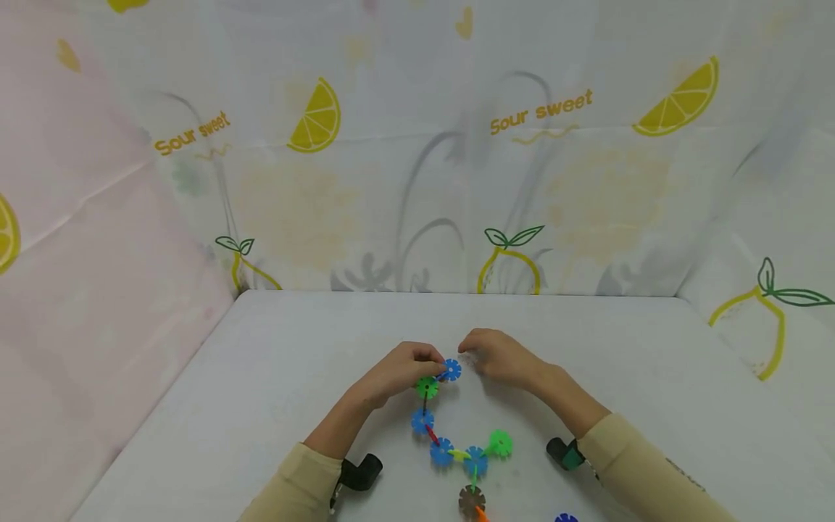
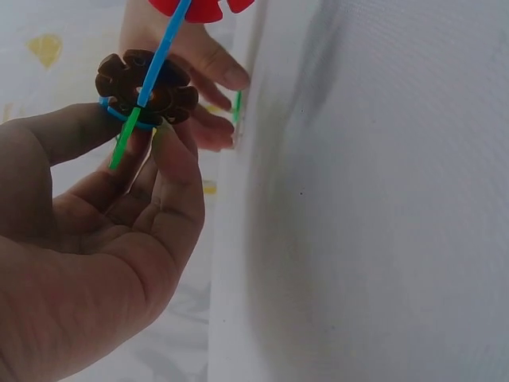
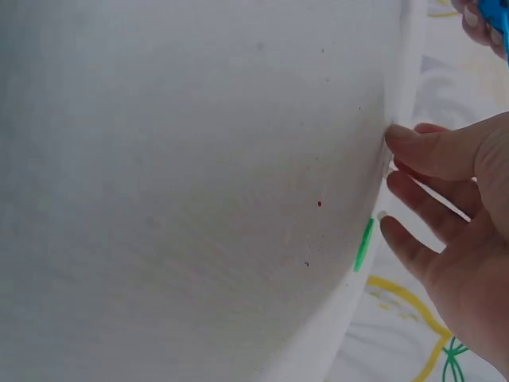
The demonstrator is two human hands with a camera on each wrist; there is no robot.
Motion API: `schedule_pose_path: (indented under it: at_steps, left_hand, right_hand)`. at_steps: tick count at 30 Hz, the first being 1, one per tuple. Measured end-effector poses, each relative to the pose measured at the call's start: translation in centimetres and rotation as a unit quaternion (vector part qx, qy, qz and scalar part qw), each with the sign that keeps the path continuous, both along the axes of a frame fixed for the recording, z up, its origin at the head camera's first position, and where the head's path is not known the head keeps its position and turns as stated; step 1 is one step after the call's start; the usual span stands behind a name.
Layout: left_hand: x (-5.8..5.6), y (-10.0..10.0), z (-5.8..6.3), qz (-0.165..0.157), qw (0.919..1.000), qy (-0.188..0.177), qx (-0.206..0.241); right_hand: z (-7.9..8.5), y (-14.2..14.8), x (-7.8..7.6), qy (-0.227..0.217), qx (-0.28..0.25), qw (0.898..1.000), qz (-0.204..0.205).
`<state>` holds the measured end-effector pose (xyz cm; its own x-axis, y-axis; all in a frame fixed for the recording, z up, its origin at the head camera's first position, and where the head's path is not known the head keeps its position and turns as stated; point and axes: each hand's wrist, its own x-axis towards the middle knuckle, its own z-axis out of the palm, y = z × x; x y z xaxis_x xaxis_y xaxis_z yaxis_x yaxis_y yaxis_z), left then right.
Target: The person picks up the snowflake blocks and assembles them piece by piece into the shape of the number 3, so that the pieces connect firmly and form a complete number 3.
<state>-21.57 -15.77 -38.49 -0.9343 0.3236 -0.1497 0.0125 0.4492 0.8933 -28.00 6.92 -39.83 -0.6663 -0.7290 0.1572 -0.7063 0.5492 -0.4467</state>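
Observation:
A chain of notched plastic snowflake discs (image 1: 441, 451) curves over the white table. My left hand (image 1: 406, 368) pinches its upper end between thumb and fingers, beside a blue disc (image 1: 451, 370) and a green disc (image 1: 427, 387). In the left wrist view, a brown disc (image 2: 123, 79) with blue and green discs slotted at it overlaps the fingertips, and a red disc (image 2: 211, 8) shows above. My right hand (image 1: 499, 357) is just right of the chain's end. Its fingers (image 3: 429, 211) are loosely bent and apart at the table, near a thin green piece (image 3: 363, 245); nothing shows gripped.
Lower on the chain are a light green disc (image 1: 501, 443) at a side branch and a brown disc (image 1: 472, 499) with an orange piece. A dark blue disc (image 1: 566, 518) is cut off at the bottom edge. Printed cloth (image 1: 404, 181) hangs behind the white table (image 1: 313, 319).

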Motion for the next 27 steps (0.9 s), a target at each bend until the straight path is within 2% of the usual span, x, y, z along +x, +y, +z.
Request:
schedule_pose_path:
  at_steps: [9, 17, 27]
  left_hand:
    - [-0.1, 0.1, -0.1, 0.003, 1.0000, 0.000, 0.003]
    - [-0.1, 0.1, -0.2, 0.003, 1.0000, 0.008, 0.000]
    - [-0.1, 0.2, -0.2, 0.002, 1.0000, 0.007, 0.000]
  right_hand:
    - [-0.3, 0.2, 0.3, 0.018, -0.016, 1.000, 0.007]
    - [0.0, 0.3, 0.8, -0.015, -0.003, 0.999, -0.041]
    - [-0.2, 1.2, 1.2, -0.032, -0.025, 0.997, -0.060]
